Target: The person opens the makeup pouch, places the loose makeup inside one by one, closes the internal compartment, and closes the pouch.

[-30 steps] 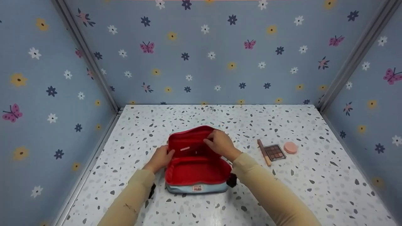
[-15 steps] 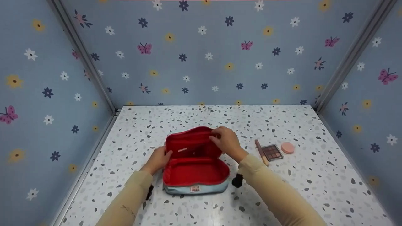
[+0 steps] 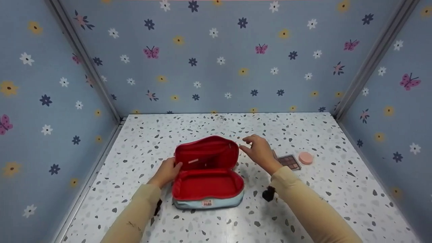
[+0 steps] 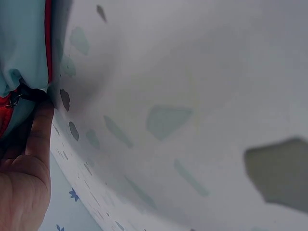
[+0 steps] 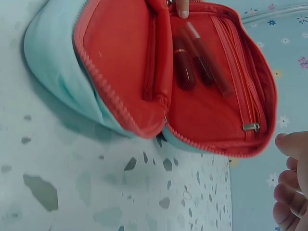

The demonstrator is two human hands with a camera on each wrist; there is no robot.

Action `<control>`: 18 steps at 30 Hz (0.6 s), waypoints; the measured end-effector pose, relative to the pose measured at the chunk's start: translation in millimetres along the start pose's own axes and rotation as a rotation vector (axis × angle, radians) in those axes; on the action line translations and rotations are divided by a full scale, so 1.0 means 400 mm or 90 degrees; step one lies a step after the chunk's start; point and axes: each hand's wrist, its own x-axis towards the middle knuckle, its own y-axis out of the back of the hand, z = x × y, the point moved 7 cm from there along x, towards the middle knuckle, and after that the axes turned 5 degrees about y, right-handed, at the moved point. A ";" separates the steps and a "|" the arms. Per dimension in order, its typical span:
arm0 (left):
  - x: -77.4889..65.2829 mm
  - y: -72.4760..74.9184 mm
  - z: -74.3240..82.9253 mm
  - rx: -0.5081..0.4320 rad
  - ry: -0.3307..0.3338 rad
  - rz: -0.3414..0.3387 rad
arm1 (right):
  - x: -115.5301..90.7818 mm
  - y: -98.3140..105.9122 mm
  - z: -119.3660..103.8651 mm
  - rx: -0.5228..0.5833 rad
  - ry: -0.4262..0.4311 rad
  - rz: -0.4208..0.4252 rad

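Note:
A light blue cosmetic bag [image 3: 222, 202] with a red lining stands unzipped on the table, its lid [image 3: 219, 155] tipped up at the back. My left hand [image 3: 167, 172] grips the lid's left side, thumb on the inside; in the left wrist view its fingers [image 4: 39, 130] reach behind the bag. In the right wrist view, slim makeup tubes [image 5: 207, 57] show through the lid's mesh pocket, and the pocket's zipper pull [image 5: 251, 127] sits at one end of its track. My right hand [image 3: 260, 152] hovers just right of the lid, fingers loosely bent, holding nothing.
Right of the bag lie an eyeshadow palette [image 3: 289, 162] and a round pink compact [image 3: 306, 158]. A brown stick [image 3: 274, 154] beside the palette is mostly hidden by my right hand. Flower-patterned walls [image 3: 216, 77] enclose the speckled table [image 3: 152, 135].
My right hand has slid rightward along the inside of the lid, then come off it and moved away to the right. My left hand keeps its hold on the lid.

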 end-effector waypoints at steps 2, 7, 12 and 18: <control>0.001 0.001 0.000 0.004 0.000 0.000 | -0.005 0.013 0.011 -0.007 0.000 0.006; -0.002 0.002 0.003 0.005 -0.008 0.000 | -0.020 0.042 0.038 -0.019 -0.003 0.022; -0.005 0.002 0.012 0.008 -0.039 0.007 | -0.037 0.067 0.069 -0.011 -0.020 0.028; -0.002 0.000 0.008 0.007 -0.015 0.004 | -0.051 0.089 0.109 -0.010 -0.068 0.031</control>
